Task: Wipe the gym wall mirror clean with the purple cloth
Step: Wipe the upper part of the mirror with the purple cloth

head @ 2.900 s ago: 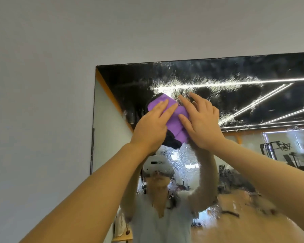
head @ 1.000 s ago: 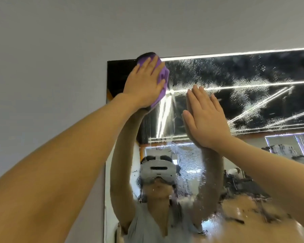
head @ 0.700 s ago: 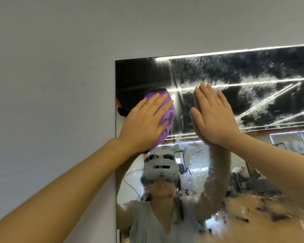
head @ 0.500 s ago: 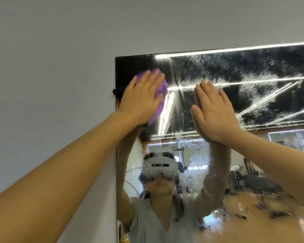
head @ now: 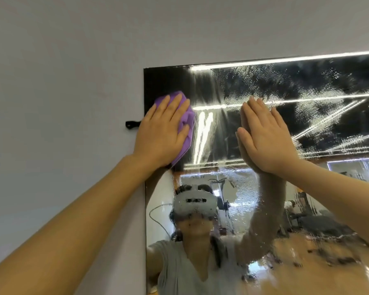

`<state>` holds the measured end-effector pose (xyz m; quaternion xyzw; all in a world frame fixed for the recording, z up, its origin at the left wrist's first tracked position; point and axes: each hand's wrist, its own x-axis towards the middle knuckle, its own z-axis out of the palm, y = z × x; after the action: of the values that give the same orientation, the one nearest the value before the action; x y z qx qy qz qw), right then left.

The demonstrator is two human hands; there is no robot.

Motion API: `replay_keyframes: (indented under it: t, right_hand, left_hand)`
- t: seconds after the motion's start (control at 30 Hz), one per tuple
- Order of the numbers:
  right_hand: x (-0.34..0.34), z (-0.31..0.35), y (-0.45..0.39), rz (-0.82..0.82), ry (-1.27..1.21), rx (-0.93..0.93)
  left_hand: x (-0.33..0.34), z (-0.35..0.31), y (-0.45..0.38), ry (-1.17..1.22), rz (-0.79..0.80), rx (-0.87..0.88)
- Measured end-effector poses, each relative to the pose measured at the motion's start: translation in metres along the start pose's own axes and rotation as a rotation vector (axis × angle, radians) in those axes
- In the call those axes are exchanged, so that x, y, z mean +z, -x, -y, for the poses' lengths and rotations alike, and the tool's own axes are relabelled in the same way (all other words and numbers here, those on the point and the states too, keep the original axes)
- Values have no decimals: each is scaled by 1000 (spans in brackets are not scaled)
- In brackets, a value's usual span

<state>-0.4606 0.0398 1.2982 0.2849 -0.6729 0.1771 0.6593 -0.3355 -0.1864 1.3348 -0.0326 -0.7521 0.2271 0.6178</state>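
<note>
Shown from the head view, the left hand [head: 160, 133] presses the purple cloth [head: 186, 121] flat against the mirror [head: 285, 209] at its upper left corner, fingers straight and spread over the bunched fabric, not curled around it. The cloth lies between palm and glass, its near side lapping the mirror's left edge beside the grey wall [head: 62, 92]. A small black tab [head: 132, 124], probably the cloth's hanging loop, pokes out over the wall just left of the wrist. The right hand [head: 266, 137] rests flat on the glass to the right of the cloth and apart from it, fingers straight and together, holding nothing; it appears to serve as a brace.

A smeared, streaky band runs between the two hands, while droplets and foam speckle the glass to the right and below, so most of the surface seems unwiped.

Likely hazards: the cloth, held only by palm pressure, could slip or drop if the pressure eases on the wet glass; a stroke carried past the edge would drag moisture onto the wall; the bracing palm may leave prints needing a later pass; uneven pressure at full reach could leave streaks
</note>
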Motion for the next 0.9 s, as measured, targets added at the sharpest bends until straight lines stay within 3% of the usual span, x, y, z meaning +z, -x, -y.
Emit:
replay_keyframes:
  t: [0.13, 0.47, 0.63, 0.77, 0.9]
  right_hand:
    - [0, 1, 0, 4, -4, 2]
    - [-2, 2, 2, -7, -14, 5]
    - [-3, 2, 2, 5, -16, 10]
    - [-3, 2, 3, 12, -26, 0]
    - [1, 1, 3, -17, -27, -12]
  left_hand:
    - [2, 7, 9, 5, -9, -24]
    - [-13, 29, -77, -43, -45, -206]
    - [-8, 14, -48, 12, -67, -194]
    - [2, -10, 1, 34, -61, -86]
    - [3, -14, -4, 9, -37, -94]
